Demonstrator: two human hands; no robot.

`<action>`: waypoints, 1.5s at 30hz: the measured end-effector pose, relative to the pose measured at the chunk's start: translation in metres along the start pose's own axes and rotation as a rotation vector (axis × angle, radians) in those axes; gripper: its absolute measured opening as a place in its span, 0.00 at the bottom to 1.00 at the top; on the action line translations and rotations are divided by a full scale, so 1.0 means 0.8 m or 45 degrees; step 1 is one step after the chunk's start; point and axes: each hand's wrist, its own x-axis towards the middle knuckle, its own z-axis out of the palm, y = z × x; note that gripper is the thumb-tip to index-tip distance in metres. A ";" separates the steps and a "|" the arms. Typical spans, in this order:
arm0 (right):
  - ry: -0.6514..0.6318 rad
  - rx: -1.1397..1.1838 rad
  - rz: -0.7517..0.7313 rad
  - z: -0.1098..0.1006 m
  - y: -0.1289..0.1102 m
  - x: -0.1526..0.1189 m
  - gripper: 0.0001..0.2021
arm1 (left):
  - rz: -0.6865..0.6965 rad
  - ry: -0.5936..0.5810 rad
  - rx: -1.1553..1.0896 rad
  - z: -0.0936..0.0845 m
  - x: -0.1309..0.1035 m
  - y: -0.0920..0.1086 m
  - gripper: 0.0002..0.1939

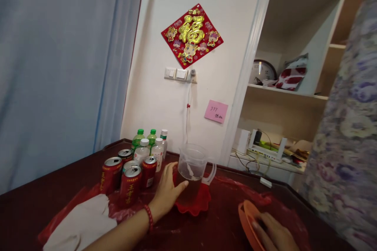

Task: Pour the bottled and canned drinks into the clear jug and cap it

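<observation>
1. The left hand (167, 192) reaches across the dark red counter (44, 200) with its grip open, fingers spread against the near left side of a clear plastic pitcher (194, 172).
2. The pitcher stands upright on a red scalloped plate (197, 206), near the middle of the counter, and holds brown liquid in its lower half; its handle points right.
3. The right hand (272, 233) lies at the near right edge of the view, resting on an orange lid (246, 219) that is tipped on its side. Its fingers are curved over the lid, but whether they clamp it I cannot tell.
4. A red beaded bracelet (149, 216) circles the left wrist.
5. Just left of the pitcher stand red drink cans (129, 184) in a cluster, several with opened tops.
6. Behind the cans, farther off, stand plastic bottles (147, 147), some with green caps and some with white.
7. A pale folded cloth (82, 223) lies at the near left, on red plastic sheeting (235, 188).
8. On the far wall hang a red and gold decoration (191, 35), light switches (176, 73) and a pink note (216, 111).
9. A white shelf unit (282, 90) at the far right holds a clock (262, 71).
</observation>
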 end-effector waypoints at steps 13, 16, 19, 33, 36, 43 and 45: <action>0.020 0.231 -0.196 -0.042 -0.133 0.120 0.23 | -0.178 -0.056 -0.222 0.037 0.030 -0.002 0.70; 0.028 0.129 -0.306 -0.034 -0.174 0.176 0.17 | -0.200 -0.046 -0.241 0.040 0.027 -0.003 0.70; -0.019 0.022 -0.380 -0.010 -0.209 0.224 0.14 | -0.190 -0.036 -0.258 0.043 0.026 -0.009 0.67; -0.305 -0.382 -0.479 0.044 -0.270 0.282 0.12 | -0.212 -0.070 -0.143 0.039 0.025 -0.011 0.64; -0.338 -0.422 -0.476 0.047 -0.280 0.278 0.12 | -0.215 -0.085 -0.161 0.038 0.024 -0.012 0.64; -0.420 -0.497 -0.453 0.051 -0.296 0.274 0.12 | -0.236 -0.074 -0.150 0.038 0.024 -0.015 0.65; -0.444 -0.514 -0.451 0.052 -0.298 0.273 0.12 | -0.244 -0.090 -0.152 0.037 0.023 -0.014 0.66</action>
